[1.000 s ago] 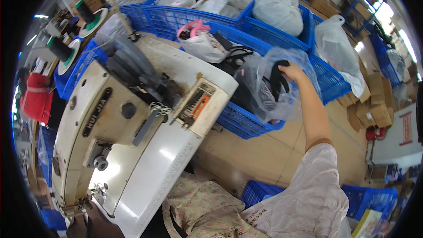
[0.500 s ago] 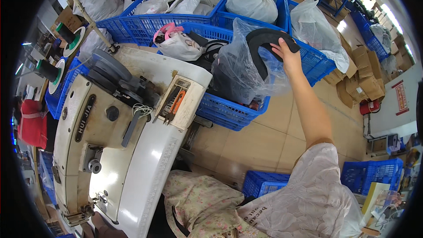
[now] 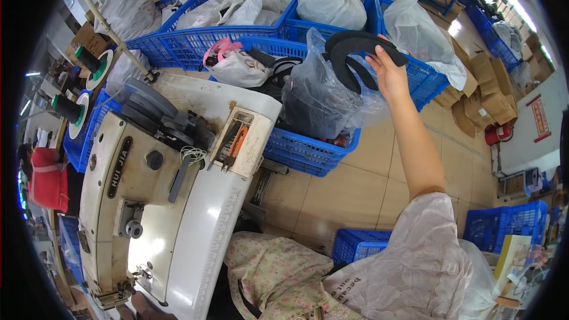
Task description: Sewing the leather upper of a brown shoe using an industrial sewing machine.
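My right hand (image 3: 389,72) is stretched out to the upper right and grips a black curved foam-like piece (image 3: 355,47), held above a clear plastic bag (image 3: 317,98) full of dark pieces. The bag sits in a blue plastic crate (image 3: 308,151) on the floor. My left hand is out of the picture. A cream-coloured industrial sewing machine (image 3: 160,201) fills the lower left, with tools lying in a small tray (image 3: 240,139) on its top.
Blue crates (image 3: 178,41) with white and clear stuffed bags stand along the back. Thread spools (image 3: 83,62) are at the far left, cardboard boxes (image 3: 474,92) and a red extinguisher (image 3: 496,134) at the right. Floral cloth (image 3: 278,272) lies on my lap. Another blue crate (image 3: 501,225) stands lower right.
My right hand has pulled the black curved piece up out of the plastic bag and lifted it above the crate. The view has tilted slightly.
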The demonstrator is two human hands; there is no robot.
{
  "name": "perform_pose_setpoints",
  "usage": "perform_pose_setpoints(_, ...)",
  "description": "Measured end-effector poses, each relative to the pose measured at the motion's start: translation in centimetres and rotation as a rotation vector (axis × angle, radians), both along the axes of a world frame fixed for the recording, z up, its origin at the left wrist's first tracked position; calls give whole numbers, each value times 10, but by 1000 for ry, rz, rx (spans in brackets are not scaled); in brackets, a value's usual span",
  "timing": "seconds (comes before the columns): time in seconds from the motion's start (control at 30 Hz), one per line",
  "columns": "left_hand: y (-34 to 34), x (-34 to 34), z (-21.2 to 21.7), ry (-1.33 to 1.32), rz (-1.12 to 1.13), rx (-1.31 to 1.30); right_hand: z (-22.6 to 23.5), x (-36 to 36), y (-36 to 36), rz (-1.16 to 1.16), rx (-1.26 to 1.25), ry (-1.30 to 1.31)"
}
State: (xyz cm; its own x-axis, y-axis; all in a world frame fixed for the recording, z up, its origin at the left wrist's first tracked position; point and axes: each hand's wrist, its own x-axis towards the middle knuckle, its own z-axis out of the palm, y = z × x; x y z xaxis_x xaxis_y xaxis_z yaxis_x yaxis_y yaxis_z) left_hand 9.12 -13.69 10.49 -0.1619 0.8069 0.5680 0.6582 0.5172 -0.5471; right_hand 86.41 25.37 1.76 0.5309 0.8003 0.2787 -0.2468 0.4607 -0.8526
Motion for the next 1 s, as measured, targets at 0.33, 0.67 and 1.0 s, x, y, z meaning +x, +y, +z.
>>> perform_pose_setpoints(0.33, -4, -3, -2, -22, 43, -13, 4, -19, -8, 50, 17, -51)
perform_pose_setpoints(0.67, -6, -5, -3, -7, 35, -5, 48, -34, -20, -72, 73, 11)
perform_pose_setpoints(1.0, -1, 13, 3, -95, 47, 17, 16, 5, 13, 5, -65, 91)
